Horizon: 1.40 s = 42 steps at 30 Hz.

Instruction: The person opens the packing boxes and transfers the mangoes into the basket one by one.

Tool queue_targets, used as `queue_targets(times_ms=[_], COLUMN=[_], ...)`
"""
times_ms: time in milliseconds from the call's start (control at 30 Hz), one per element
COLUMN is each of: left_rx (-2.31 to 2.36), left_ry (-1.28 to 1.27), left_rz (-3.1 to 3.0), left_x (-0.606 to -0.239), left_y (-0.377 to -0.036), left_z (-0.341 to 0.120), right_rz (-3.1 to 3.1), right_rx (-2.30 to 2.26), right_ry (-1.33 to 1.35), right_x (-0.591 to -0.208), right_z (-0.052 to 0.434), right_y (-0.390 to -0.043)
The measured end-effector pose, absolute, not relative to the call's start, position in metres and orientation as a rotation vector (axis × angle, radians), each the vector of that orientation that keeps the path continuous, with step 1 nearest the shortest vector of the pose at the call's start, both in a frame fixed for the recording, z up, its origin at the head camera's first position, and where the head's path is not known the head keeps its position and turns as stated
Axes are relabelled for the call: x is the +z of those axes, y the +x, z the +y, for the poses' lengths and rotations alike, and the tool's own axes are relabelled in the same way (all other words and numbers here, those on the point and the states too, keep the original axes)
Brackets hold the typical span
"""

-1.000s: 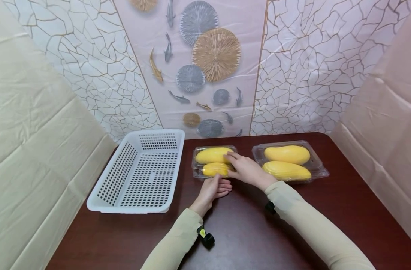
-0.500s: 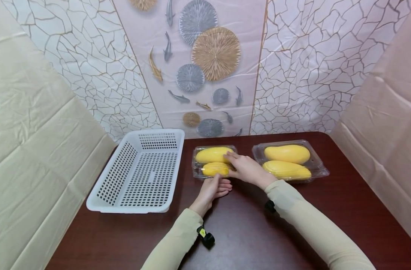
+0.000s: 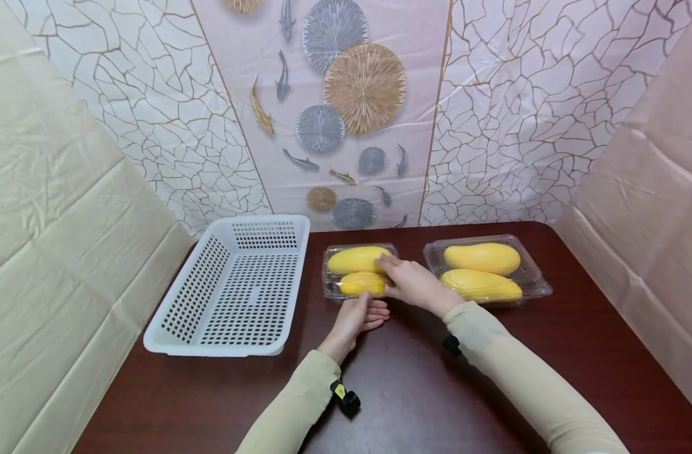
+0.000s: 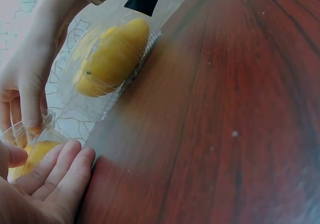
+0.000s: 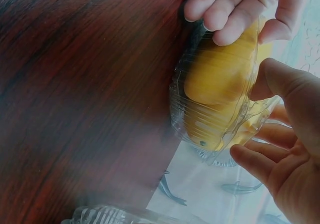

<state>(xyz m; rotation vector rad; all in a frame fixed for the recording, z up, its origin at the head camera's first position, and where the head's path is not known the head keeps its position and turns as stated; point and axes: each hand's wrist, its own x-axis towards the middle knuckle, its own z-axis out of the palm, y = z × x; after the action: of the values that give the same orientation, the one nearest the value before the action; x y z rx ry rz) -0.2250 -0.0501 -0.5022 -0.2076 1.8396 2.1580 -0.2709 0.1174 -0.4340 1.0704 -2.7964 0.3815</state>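
Two clear plastic clamshell boxes are sitting side by side on the dark reddish wood-grain surface [image 3: 414, 391], and we are working on the left clamshell [image 3: 358, 271], which is holding two smooth yellow mangoes [image 3: 357, 260] lying one behind the other. The right clamshell [image 3: 486, 270] is standing just beside it, closed over two more mangoes [image 3: 482, 258], and nothing is touching it. To the left, a white perforated plastic basket [image 3: 232, 287] is resting near the left clamshell; we are seeing nothing inside it.

Our left hand [image 3: 358, 316] is meeting the near edge of the left clamshell, the fingers lying nearly straight and together against its rim, the thumb tucked up toward the lid; the wrist view is showing the fingers [image 4: 55, 171] flat at the box's base rather than curled around it. Our right hand [image 3: 415, 282] is reaching over the right end of the same box, its thumb and fingertips pinching the thin lid edge, as the right wrist view is showing with the thumb [image 5: 285, 83] above and fingers [image 5: 255, 161] below the ribbed transparent shell.

The boxes are looking thin, glossy and ridged, with rounded corners. The basket is rectangular, with sloping walls and a grid of small holes. Cream sheeting and a patterned backdrop are hanging around the surface.
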Motion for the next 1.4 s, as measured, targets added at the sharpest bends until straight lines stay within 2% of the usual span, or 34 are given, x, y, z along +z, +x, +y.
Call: queue_targets(times_ms=[733,1400], left_rx=[2.137,2.138], left_ry=[-0.2,-0.136], left_rz=[1.874,1.876], left_x=[-0.505,-0.504], left_y=[-0.218,-0.219], left_z=[-0.051,-0.055], right_rz=[-2.796,-2.828], right_rx=[0.38,0.658], right_ry=[1.116,1.11], right_x=[-0.436,-0.428], right_z=[0.12,0.131], right_y=[-0.268,-0.271])
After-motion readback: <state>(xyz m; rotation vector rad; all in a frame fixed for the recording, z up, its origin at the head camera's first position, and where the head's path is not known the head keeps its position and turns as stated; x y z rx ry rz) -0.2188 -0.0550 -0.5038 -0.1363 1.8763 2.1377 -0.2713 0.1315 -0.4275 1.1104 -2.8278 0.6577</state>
